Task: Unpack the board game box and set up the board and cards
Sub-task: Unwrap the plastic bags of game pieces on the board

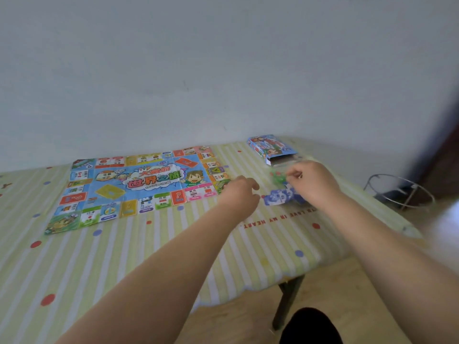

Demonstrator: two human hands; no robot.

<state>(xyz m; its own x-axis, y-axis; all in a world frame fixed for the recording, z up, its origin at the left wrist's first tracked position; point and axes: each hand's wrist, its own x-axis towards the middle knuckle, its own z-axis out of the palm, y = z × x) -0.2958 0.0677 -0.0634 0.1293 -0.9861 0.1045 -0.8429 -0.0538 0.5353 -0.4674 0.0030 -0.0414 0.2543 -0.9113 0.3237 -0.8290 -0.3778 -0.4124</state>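
Note:
The paper game board point(139, 187) lies unfolded and flat on the striped tablecloth, left of centre. The game box point(272, 147) lies on its side at the back right with its near end open. Between the box and me sits a small clear bag of green pieces point(277, 177), and a bundle of blue-and-white cards point(278, 197) lies below it. My right hand point(313, 182) pinches the bag at its right side. My left hand point(242, 192) hovers just left of the cards, fingers loosely curled, holding nothing.
The table point(248, 244) is covered by a yellow-green striped cloth with dots; its right edge and a dark leg point(288, 301) are near my right arm. A wire stand point(400, 192) sits on the wooden floor at right. A pale wall is behind.

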